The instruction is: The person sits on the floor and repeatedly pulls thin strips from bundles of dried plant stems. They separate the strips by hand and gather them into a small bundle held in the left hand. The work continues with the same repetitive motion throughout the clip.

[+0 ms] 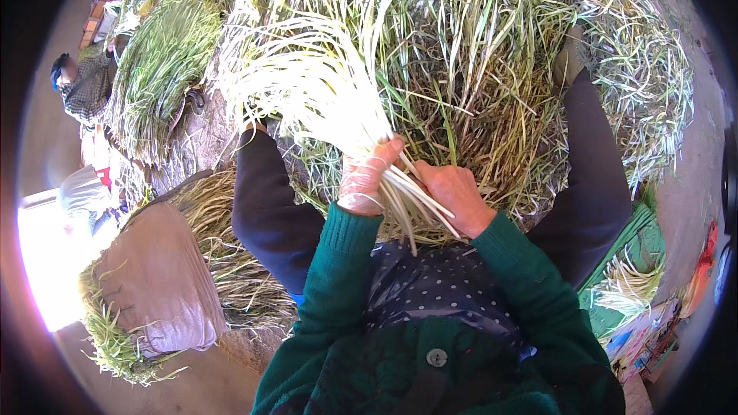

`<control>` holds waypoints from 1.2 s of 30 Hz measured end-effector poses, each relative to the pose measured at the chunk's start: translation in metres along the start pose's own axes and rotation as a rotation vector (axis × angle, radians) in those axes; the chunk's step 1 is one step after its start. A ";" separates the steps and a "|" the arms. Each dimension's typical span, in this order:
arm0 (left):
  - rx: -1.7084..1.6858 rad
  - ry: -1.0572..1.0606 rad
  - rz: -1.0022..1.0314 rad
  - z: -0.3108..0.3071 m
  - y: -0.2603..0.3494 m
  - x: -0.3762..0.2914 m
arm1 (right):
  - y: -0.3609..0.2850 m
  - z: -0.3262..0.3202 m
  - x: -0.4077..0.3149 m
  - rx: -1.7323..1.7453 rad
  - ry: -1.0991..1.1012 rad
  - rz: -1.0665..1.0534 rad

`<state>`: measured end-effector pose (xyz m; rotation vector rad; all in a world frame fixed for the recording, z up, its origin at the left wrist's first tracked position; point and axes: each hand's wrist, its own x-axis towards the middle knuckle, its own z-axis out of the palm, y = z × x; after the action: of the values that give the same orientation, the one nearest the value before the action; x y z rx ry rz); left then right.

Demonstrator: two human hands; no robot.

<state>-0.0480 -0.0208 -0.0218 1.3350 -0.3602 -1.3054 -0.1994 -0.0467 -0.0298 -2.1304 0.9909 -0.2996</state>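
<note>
My left hand (pixel 369 176) grips a bundle of long, thin plant stalks (pixel 323 80), their leaves fanning up and left, overexposed to near white. Thin pale bands or a clear film wrap this hand and wrist. Pale cut-looking stalk ends (pixel 424 199) stick out below it, toward my lap. Right beside them my right hand (pixel 452 193) is closed, with a stalk running into its curled fingers; the fingertips are hidden. Under both hands lies a dark polka-dot apron (pixel 438 285). A large heap of loose green and yellowed stalks (pixel 461 69) spreads between my legs.
Left stands a cloth-wrapped bundle of greens (pixel 158 276), with dry stalks (pixel 248 265) beside it. Farther off lies a green pile (pixel 167 63) near a seated person (pixel 86 89). At right, a small pale bunch (pixel 628 285) rests on a green sheet (pixel 605 311).
</note>
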 end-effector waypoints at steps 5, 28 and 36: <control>-0.464 -0.226 -0.066 -0.019 0.026 0.005 | 0.014 -0.004 -0.014 0.410 -0.082 0.186; -0.952 -0.351 -0.330 -0.060 0.051 0.001 | 0.063 -0.023 0.014 0.200 0.352 0.215; -0.478 -0.282 -0.392 -0.017 -0.026 -0.019 | 0.139 -0.013 0.097 0.123 0.448 0.411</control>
<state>-0.0523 0.0104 -0.0400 0.8393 0.0355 -1.7820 -0.2179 -0.1825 -0.1301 -1.7282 1.5906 -0.6284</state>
